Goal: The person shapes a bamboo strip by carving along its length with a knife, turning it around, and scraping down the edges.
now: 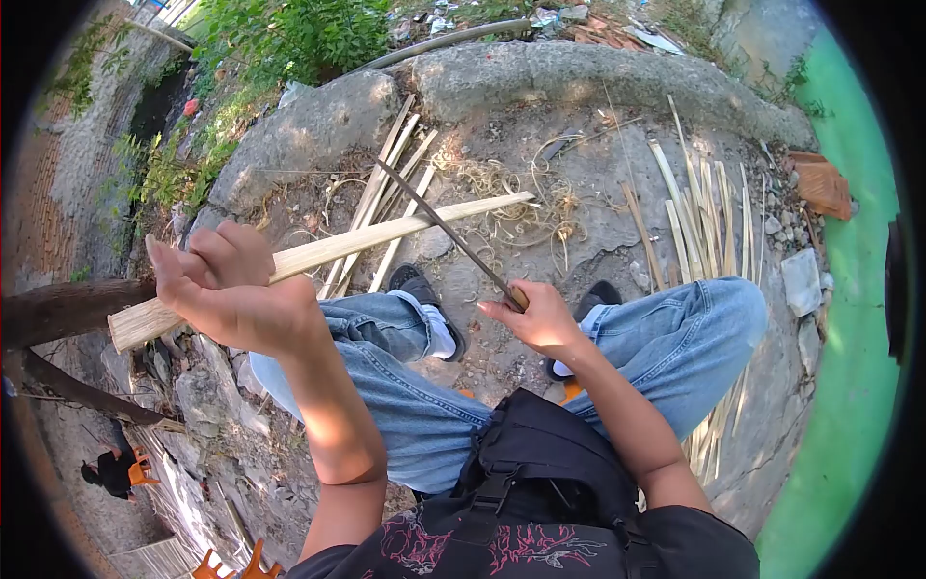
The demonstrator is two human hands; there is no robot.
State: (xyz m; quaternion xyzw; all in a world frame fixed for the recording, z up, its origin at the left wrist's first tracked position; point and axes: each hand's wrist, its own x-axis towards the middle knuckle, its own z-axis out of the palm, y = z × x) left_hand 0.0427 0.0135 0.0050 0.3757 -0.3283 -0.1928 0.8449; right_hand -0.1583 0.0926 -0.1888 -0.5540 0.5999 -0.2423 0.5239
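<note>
My left hand [241,294] is closed around a long pale bamboo strip [352,241], near its wide end. The strip slants up to the right and narrows toward its far tip. In my right hand [540,323] is a knife, its brown handle inside my closed fingers. The long dark knife blade [453,234] points up to the left and crosses the strip at a slant, seeming to touch it. Thin curled shavings [506,183] lie on the ground beyond the strip.
Split bamboo strips [381,188] lie past my left foot, and more strips [709,217] lie to the right. A low stone kerb [598,82] curves across the back. A green wall [839,289] stands at right. A dark wooden post [72,309] is at left; a seated person [114,471] is beyond.
</note>
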